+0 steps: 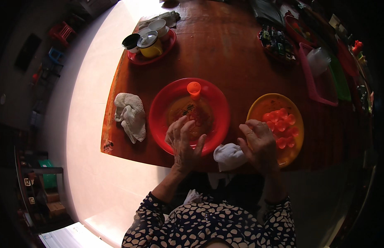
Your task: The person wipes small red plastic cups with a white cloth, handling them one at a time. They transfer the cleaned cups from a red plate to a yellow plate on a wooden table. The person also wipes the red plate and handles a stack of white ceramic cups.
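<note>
A large red round plate lies before me on the wooden table. Near its far side stands a small orange cup, and dark printed marks show on the plate's middle. My left hand hovers over the near rim, fingers and thumb spread, with nothing in it. To the right is a yellow plate holding several small, round, translucent orange-red pieces. Over that plate's left edge is my right hand, its fingers bent and thumb apart. No object shows in it. A crumpled white cloth lies beside it.
A folded pale towel lies left of the red plate. Farther back, a red tray carries several cups and a yellow lidded mug. A pink basket and a bowl of dark packets are at the far right.
</note>
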{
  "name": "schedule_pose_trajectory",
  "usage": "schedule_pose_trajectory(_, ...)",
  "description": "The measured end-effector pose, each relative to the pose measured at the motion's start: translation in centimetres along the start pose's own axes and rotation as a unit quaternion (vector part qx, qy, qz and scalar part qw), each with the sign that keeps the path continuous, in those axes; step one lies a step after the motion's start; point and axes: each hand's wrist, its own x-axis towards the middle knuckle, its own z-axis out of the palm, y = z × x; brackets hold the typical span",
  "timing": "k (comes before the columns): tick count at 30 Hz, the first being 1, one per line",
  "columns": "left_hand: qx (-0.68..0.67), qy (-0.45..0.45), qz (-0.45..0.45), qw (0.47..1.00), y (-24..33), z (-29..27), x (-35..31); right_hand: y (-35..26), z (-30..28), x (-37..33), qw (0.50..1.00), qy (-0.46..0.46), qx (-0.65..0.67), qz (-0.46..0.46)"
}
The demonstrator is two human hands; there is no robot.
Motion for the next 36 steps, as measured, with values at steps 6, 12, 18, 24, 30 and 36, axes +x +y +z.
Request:
schedule_pose_trajectory(6, 0.019, -0.019, -0.061, 0.998, -4.6, -0.5, 3.7, -1.7, 3.1, -2.6, 0.993, -0.105, 0.046, -0.034)
schedule_pose_trajectory(12, 0.053, -0.043, -0.059, 0.996, -5.7, 4.2, 9.0, -2.8, 4.3, -2.6, 0.991, -0.101, 0.076, -0.036)
schedule_pose_trajectory(18, -0.025, -0.035, -0.025, 0.999, -6.0, 5.3, 10.5, -2.4, 4.6, -2.3, 0.993, -0.037, 0.110, -0.034)
schedule_pose_trajectory(24, -0.167, 0.009, 0.045, 0.985, -3.8, 2.2, 8.0, -2.7, 3.9, 0.9, 0.964, 0.042, 0.256, 0.055)
schedule_pose_trajectory(30, -0.208, -0.015, 0.054, 0.976, -0.7, -0.7, 5.0, -2.3, 4.1, 4.5, 0.697, -0.043, 0.659, 0.278)
schedule_pose_trajectory(36, -0.275, -0.015, 0.017, 0.961, -0.1, -1.7, 3.6, -2.1, 4.3, 3.9, 0.583, -0.151, 0.759, 0.248)
